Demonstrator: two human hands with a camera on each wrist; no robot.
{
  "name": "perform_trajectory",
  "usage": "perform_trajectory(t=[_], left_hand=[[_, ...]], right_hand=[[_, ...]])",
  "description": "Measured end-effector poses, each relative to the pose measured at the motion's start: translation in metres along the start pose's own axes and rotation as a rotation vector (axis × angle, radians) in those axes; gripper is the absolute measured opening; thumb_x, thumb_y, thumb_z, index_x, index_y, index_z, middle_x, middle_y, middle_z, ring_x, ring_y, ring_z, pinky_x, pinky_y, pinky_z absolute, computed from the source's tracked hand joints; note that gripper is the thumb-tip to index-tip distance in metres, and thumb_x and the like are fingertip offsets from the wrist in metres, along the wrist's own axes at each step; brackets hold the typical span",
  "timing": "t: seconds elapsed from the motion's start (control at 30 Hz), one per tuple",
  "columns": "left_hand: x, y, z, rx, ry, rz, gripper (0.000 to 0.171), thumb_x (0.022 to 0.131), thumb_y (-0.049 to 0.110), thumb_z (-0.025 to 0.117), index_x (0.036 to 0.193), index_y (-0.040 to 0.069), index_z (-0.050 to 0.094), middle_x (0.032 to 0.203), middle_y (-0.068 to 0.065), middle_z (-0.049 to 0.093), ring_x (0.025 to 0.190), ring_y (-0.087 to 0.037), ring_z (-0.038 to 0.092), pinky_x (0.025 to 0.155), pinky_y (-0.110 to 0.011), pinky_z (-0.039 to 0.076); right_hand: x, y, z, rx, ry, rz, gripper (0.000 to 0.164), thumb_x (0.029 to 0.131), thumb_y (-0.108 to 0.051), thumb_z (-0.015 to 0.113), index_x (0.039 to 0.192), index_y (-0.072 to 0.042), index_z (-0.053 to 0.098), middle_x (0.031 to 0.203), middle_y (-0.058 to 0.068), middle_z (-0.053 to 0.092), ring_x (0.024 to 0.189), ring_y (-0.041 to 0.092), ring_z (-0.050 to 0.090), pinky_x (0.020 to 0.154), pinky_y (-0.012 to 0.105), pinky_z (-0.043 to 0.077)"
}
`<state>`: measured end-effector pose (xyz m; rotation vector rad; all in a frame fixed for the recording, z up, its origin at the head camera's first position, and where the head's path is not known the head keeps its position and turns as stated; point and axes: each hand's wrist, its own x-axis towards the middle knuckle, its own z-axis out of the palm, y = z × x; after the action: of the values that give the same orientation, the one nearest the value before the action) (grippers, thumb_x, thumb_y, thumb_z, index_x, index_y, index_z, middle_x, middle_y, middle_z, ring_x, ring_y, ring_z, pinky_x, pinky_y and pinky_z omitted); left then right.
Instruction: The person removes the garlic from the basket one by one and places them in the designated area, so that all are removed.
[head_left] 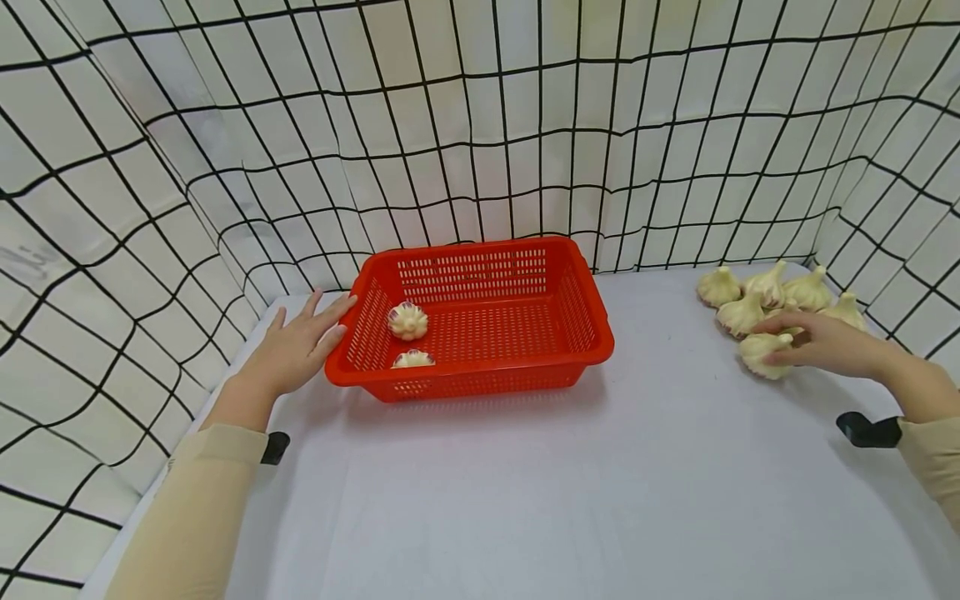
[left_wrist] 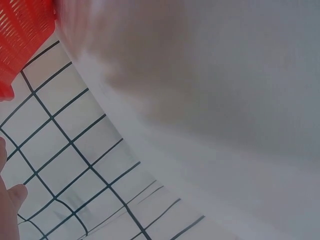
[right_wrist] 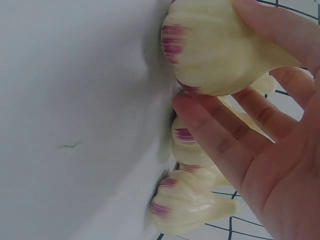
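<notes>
On the right side of the table, my right hand [head_left: 828, 340] holds a garlic bulb [head_left: 763, 355] at the near edge of a group of bulbs. The right wrist view shows the thumb on one side of this pale, purple-streaked garlic bulb [right_wrist: 215, 47] and the fingers on the other. Several more garlic bulbs [head_left: 738, 315] lie just behind it. My left hand [head_left: 288, 354] has its fingers spread, with the fingertips at the left rim of a red plastic basket [head_left: 480, 375]. Inside the basket, toward its left end, are two garlic bulbs [head_left: 408, 321], one partly hidden by the front wall.
A white-covered table [head_left: 480, 492] lies under everything. Black netting [head_left: 525, 108] over white panels rises behind the basket and along both sides. The basket stands close to the back netting, and the garlic group sits near the back right corner.
</notes>
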<state>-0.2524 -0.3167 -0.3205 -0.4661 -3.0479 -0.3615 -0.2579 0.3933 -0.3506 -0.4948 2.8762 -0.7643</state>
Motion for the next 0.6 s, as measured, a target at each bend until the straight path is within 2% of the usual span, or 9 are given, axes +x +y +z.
perform_trajectory(t=[0.1,0.27,0.37,0.6], left_hand=[[0.0001,-0.0001,-0.0002,0.001,-0.002,-0.003,0.067,0.109,0.055,0.027,0.165,0.018,0.022,0.163,-0.024,0.028,0.155,-0.043,0.001,0.116,-0.071,-0.008],[0.0007,0.0008,-0.003,0.007,-0.004,-0.005,0.067,0.109,0.055,0.027,0.165,0.018,0.022,0.164,-0.023,0.027,0.155,-0.043,0.001,0.116,-0.071,-0.008],[0.0003,0.0015,-0.0046,0.008,0.0,-0.003,0.067,0.109,0.053,0.028,0.165,0.017,0.022,0.163,-0.024,0.028,0.155,-0.043,0.001,0.116,-0.071,-0.007],[-0.0002,0.0028,-0.0034,0.001,-0.007,0.001,0.067,0.109,0.053,0.027,0.165,0.017,0.022,0.163,-0.025,0.029,0.155,-0.044,0.002,0.116,-0.071,-0.007]], right_hand=[[0.0015,0.0009,0.0007,-0.008,0.006,0.002,0.049,0.094,-0.021,0.077,0.135,0.001,0.062,0.136,0.019,0.056,0.108,0.019,0.058,0.08,0.022,0.05],[0.0027,0.0012,-0.0001,-0.013,0.011,-0.003,0.05,0.095,-0.019,0.074,0.137,0.004,0.059,0.138,0.027,0.056,0.114,0.043,0.061,0.081,0.027,0.05],[0.0038,0.0015,-0.0014,-0.011,0.006,0.003,0.05,0.096,-0.019,0.073,0.138,0.004,0.057,0.139,0.03,0.054,0.116,0.047,0.06,0.082,0.031,0.051],[0.0009,0.0057,-0.0019,0.003,-0.016,0.004,0.051,0.098,-0.02,0.071,0.139,0.006,0.055,0.141,0.033,0.05,0.119,0.054,0.056,0.091,0.058,0.051]])
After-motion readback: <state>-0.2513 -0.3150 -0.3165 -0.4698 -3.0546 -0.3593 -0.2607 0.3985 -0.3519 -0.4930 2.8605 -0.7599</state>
